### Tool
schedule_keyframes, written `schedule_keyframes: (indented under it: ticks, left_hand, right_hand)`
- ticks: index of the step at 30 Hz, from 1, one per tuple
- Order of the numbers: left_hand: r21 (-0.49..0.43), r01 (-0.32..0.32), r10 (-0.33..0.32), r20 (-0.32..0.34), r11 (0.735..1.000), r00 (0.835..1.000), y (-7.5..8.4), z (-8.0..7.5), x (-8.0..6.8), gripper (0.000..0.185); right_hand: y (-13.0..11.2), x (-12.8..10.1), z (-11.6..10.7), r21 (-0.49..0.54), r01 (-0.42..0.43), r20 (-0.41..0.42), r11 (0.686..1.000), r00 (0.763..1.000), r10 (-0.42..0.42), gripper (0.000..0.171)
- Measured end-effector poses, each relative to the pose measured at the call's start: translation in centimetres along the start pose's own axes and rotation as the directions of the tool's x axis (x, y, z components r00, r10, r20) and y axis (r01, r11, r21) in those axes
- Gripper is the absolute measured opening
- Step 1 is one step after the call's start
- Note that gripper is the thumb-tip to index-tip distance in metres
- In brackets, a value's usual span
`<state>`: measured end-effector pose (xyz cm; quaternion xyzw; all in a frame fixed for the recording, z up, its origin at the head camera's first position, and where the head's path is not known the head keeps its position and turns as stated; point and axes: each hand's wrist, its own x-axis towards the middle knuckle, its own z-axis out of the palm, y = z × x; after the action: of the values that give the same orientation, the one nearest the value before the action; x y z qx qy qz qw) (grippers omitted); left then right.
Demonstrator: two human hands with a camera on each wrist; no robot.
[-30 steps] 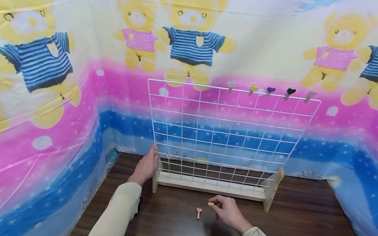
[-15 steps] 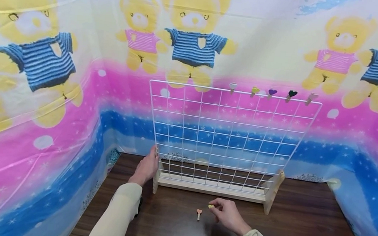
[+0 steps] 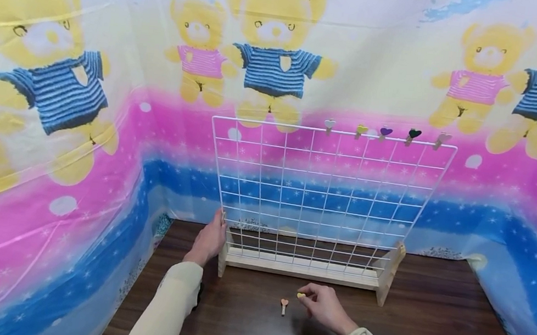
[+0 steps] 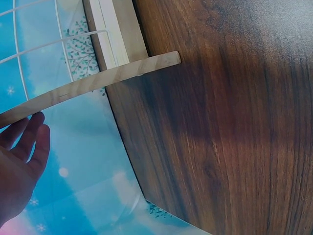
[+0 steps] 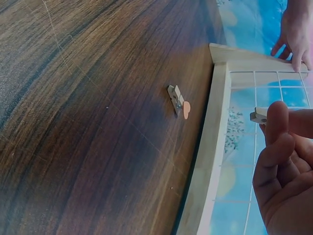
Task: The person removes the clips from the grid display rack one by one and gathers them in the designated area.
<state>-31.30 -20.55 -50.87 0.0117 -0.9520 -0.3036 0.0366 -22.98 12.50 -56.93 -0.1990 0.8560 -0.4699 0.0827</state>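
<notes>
The right hand [image 3: 327,308] pinches a small yellow-headed clip [image 3: 301,295] between thumb and fingertips, just above the table [image 3: 429,329] in front of the rack. The head view shows only the clip's yellow tip; the right wrist view shows only its wooden end [image 5: 257,116], so the full clip is seen in neither. The left hand [image 3: 209,238] rests with straight fingers against the left edge of the wire grid [image 3: 325,196], just above the wooden base [image 3: 301,269]. In the left wrist view this hand [image 4: 19,171] is cut off at the frame edge and its contact point falls outside the picture.

The surface is dark wood-grain. Glossy sheeting [image 3: 56,110] printed with teddy bears over pink and blue bands encloses it at the back and both sides.

An orange-headed clip [image 3: 284,305] lies flat on the table just left of the right hand; the right wrist view shows its wooden body and heart-shaped head [image 5: 179,102] clearly, near the base rail. Only the head view shows the five heart clips [image 3: 384,132] fixed along the grid's top wire; their details are too small to make out.
</notes>
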Motion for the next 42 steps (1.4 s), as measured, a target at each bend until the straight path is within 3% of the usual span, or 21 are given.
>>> schedule_keyframes:
  ticks: [16,30,36,42]
  left_hand:
    - [-0.002,-0.007,0.007,-0.004,1.000,1.000,0.0,0.1,0.0,0.052]
    - [0.005,-0.013,0.013,-0.005,1.000,1.000,-0.1,0.1,0.1,0.051]
    - [0.015,-0.014,0.014,-0.009,1.000,1.000,-0.2,0.1,0.0,0.050]
    - [0.008,-0.007,0.007,-0.010,1.000,1.000,0.0,0.1,0.0,0.049]
  right_hand:
    - [1.6,0.2,0.9,0.020,-0.042,-0.019,0.999,0.999,0.043,0.016]
    - [4.6,0.3,2.2,-0.021,-0.027,0.068,0.999,0.997,0.028,0.009]
    - [5.2,0.7,2.7,-0.054,-0.015,0.054,0.998,0.998,0.018,0.008]
    - [5.7,1.1,3.2,-0.084,-0.061,0.039,0.995,0.997,0.064,0.009]
